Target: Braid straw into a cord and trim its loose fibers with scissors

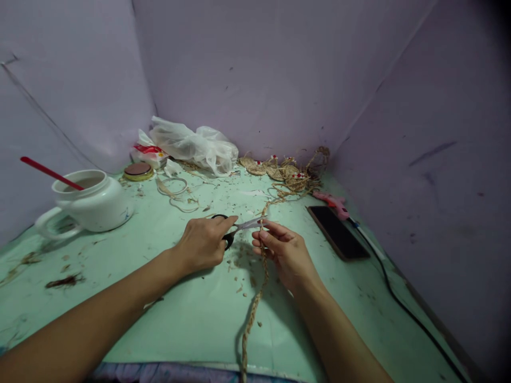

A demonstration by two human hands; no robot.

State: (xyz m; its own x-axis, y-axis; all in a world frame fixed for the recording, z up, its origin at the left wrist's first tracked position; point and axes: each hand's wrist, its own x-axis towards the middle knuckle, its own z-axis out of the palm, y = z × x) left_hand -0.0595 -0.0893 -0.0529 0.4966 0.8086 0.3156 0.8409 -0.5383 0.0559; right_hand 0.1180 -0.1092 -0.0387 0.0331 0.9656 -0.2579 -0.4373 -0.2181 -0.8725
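Tan braided fibre cord [251,314] pinched in right hand [289,252], likely for steadiness; left hand [202,244] grips black-handled metal scissors [248,224], blades toward three o'clock.

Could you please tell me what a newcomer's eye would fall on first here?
Probably the scissors in the left hand, near the centre, right at the braided cord that the right hand pinches. Next, perhaps the white mug at the left, a red stick leaning in it.
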